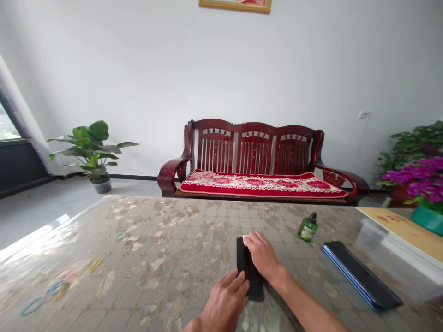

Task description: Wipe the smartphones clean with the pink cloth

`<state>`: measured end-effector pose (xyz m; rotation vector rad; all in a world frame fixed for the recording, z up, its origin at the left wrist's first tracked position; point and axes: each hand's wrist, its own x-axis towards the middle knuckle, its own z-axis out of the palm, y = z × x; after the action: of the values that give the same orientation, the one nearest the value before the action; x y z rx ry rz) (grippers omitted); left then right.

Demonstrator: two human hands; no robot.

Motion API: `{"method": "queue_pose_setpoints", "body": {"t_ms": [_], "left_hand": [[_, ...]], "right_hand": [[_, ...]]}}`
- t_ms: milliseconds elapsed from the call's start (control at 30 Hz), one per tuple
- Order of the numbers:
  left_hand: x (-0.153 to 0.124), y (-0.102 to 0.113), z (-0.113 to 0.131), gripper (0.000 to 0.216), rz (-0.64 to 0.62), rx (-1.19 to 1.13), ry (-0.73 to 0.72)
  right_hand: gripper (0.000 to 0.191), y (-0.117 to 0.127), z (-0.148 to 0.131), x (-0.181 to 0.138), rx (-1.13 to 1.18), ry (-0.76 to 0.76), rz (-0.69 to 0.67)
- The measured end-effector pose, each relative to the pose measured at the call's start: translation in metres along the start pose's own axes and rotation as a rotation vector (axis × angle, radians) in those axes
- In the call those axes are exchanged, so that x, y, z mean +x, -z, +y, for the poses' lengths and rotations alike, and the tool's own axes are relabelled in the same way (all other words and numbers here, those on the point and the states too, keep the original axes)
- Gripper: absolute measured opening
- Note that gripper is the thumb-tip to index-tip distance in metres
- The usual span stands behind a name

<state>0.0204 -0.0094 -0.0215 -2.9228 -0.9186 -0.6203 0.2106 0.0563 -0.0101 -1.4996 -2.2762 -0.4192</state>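
A black phone (255, 289) lies flat on the patterned tabletop, its long side pointing away from me. My left hand (226, 295) rests against the phone's near left edge, fingers stretched out and fingertips on it. Over the far part of the phone, my right hand (262, 253) presses down with bent, closed fingers. A small white bit (245, 237) shows at its fingertips; I cannot make out what it is. The right hand covers much of the phone's upper right side.
Right of my hands are a green bottle (308, 227), a dark phone-like slab with a blue edge (362, 275) and a clear plastic box (398, 258). Purple flowers (415, 180) stand at far right. Coloured rubber bands (55, 290) lie at left. A wooden bench (256, 147) is beyond the table.
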Motion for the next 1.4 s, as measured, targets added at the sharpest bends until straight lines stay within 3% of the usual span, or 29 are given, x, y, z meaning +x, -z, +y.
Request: {"method": "queue_pose_setpoints", "body": {"t_ms": [67, 233, 333, 533, 633, 767, 833, 933, 1033, 1167, 1400], "left_hand": [[0.000, 0.002, 0.001, 0.026, 0.000, -0.013, -0.003], [-0.002, 0.001, 0.002, 0.028, 0.035, 0.003, -0.003], [-0.001, 0.001, 0.003, 0.030, 0.036, 0.001, 0.014], [0.006, 0.019, 0.002, 0.019, -0.007, -0.128, 0.037], [0.012, 0.033, -0.004, 0.016, -0.056, -0.214, 0.057], [0.025, 0.044, -0.019, 0.021, -0.218, -0.208, 0.096], [0.036, 0.047, -0.030, 0.029, -0.265, -0.130, 0.062], [0.057, 0.049, -0.043, 0.070, -0.328, 0.033, -0.082], [0.081, 0.045, -0.050, 0.092, -0.361, 0.192, -0.235], [0.109, 0.037, -0.048, 0.084, -0.443, 0.269, -0.352], [0.121, 0.045, -0.058, 0.076, -0.531, 0.221, -0.300]], "right_hand": [[0.012, 0.006, 0.002, -0.010, -0.002, -0.009, 0.000], [0.024, 0.029, -0.017, -0.034, 0.046, -0.086, -0.007], [0.023, 0.040, -0.034, -0.052, 0.103, -0.053, -0.015], [0.025, 0.042, -0.040, -0.071, 0.166, -0.009, 0.084], [0.023, 0.038, -0.036, -0.071, 0.189, 0.008, 0.107], [0.019, 0.035, -0.035, -0.071, 0.188, 0.032, 0.126], [0.018, 0.035, -0.035, -0.071, 0.175, 0.035, 0.116], [0.020, 0.034, -0.035, -0.071, 0.159, 0.045, 0.114], [0.021, 0.033, -0.034, -0.070, 0.149, 0.050, 0.134], [0.023, 0.036, -0.031, -0.069, 0.183, 0.047, 0.116], [0.023, 0.044, -0.029, -0.067, 0.278, 0.043, 0.112]]}}
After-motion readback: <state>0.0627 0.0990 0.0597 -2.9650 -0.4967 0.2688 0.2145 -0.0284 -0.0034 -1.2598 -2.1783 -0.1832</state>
